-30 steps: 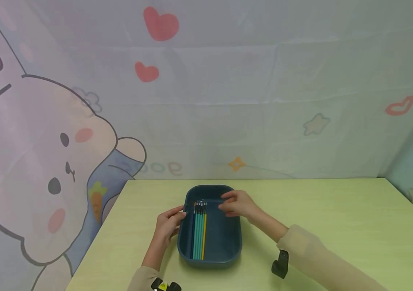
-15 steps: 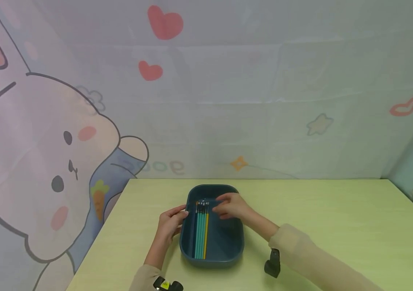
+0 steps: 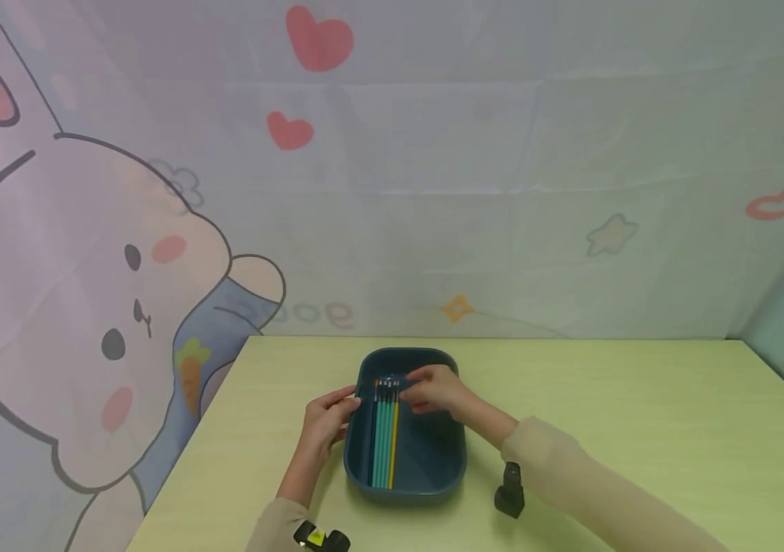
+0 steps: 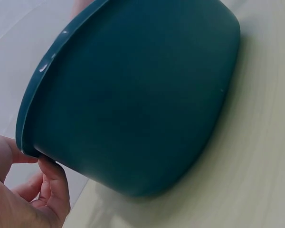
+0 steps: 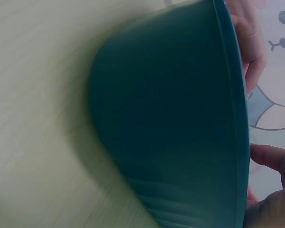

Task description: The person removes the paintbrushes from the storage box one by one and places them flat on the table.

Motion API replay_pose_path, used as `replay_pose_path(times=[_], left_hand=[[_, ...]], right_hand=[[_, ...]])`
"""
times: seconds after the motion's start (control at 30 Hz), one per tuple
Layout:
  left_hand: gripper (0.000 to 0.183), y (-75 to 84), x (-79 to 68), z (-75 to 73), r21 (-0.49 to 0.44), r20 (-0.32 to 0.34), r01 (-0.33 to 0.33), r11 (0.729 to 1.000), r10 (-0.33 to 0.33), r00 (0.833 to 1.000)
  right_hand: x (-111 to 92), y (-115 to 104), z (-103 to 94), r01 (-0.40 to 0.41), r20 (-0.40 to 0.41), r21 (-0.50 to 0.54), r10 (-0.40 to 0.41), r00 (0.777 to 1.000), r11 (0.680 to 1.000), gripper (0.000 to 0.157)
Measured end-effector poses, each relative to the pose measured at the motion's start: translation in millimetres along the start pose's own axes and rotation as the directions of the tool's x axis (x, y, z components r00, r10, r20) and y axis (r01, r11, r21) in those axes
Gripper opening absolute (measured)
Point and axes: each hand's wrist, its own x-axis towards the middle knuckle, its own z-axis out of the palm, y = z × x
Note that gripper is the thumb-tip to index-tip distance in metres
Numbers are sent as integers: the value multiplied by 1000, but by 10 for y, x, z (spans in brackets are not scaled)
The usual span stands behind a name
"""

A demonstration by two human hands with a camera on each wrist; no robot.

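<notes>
Several slim brushes (image 3: 383, 445) lie in a dark teal tray (image 3: 431, 460) on the bench (image 3: 606, 429), their handle ends nearer the person than either hand. Farther out, the left hand (image 3: 325, 420) pinches the tray's rim between thumb and fingers. Across from it, the right hand (image 3: 433, 387) reaches in over the opposite rim, thumb and finger bent and parted, with nothing visibly held; whether a fingertip touches the yellow brush (image 3: 394, 445), I cannot tell. A pinch made there could catch two brushes, since they lie tight side by side, and a stray knuckle might bend bristles or skew the row. If the left hand's hold slipped, the tray could swivel. The brushes' long axis runs away from the person, much like the tray's, bristles pointing to the far wall, just left of the right hand's fingertips.
</notes>
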Motion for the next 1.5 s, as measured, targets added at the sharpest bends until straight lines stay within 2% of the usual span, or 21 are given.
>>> replay_pose_path(times=[0.57, 0.97, 1.5], left_hand=[[38, -4, 12, 42, 19, 11, -8, 1000, 8, 1000], [39, -14, -13, 86, -12, 11, -22, 1000, 22, 1000], [38, -6, -21, 121, -4, 15, -18, 1000, 18, 1000]], right_hand=[[127, 49, 135, -80, -30, -8, 79, 996, 997, 41], [171, 136, 151, -141, -39, -28, 140, 989, 990, 42], [117, 196, 195, -156, -106, -31, 152, 983, 987, 37]])
